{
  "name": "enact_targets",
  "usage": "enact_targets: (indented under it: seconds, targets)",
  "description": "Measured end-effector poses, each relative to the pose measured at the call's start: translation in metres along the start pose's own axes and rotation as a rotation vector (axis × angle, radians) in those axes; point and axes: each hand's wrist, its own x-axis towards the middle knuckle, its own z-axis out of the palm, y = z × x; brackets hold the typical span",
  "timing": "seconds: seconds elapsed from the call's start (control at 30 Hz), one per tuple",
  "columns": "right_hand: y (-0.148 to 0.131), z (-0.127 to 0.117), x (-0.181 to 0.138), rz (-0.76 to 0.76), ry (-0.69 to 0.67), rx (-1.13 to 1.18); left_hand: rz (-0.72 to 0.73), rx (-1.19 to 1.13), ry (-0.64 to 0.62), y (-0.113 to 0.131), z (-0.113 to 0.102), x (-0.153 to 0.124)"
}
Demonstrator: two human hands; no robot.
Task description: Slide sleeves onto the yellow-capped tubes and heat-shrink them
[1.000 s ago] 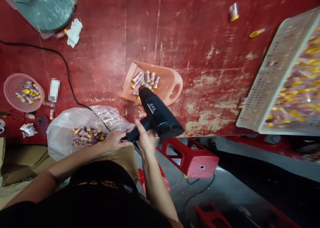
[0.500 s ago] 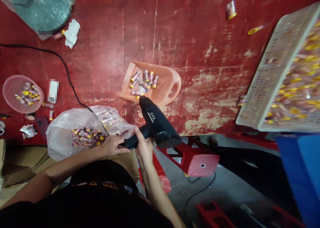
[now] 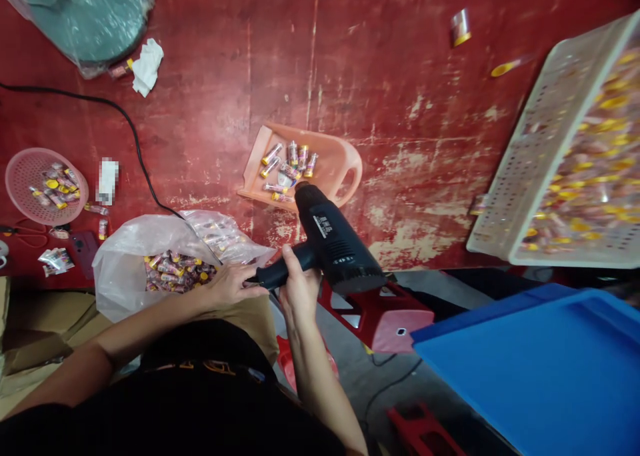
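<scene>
From my remote view, my right hand grips the handle of a black plastic heat gun, while my left hand holds the handle's lower end. The nozzle overlaps the near side of an orange plastic scoop, where small clear yellow-capped tubes lie.

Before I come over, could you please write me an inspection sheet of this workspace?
Surface: red table, worn through in pale patches.
Job's things: black heat gun, nozzle toward a peach scoop holding yellow-capped tubes.
Clutter: crumpled tissue, phone, loose tubes.
Hands: right hand grips the gun's handle; left hand at the handle's lower end, grip unclear.
Cables: black cord crosses the table and plastic bag; another lies on the floor.
Surroundings: red stool, blue tray, cardboard box.
</scene>
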Motion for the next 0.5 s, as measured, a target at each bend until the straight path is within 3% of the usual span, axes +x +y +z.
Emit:
enact_targets:
  seconds: [0.2,0.33,0.5]
  targets:
    - [-0.012,0.013,0.025,-0.068,-0.012,0.014,-0.085,-0.032,0.074,0.006,-0.004,0.021]
    - [-0.018,0.015,0.030,-0.076,-0.040,-0.004,-0.053,-0.059,0.057,0.009,-0.007,0.028]
    - [-0.022,0.018,0.035,-0.083,-0.074,0.065,-0.122,-0.076,0.106,0.013,-0.008,0.033]
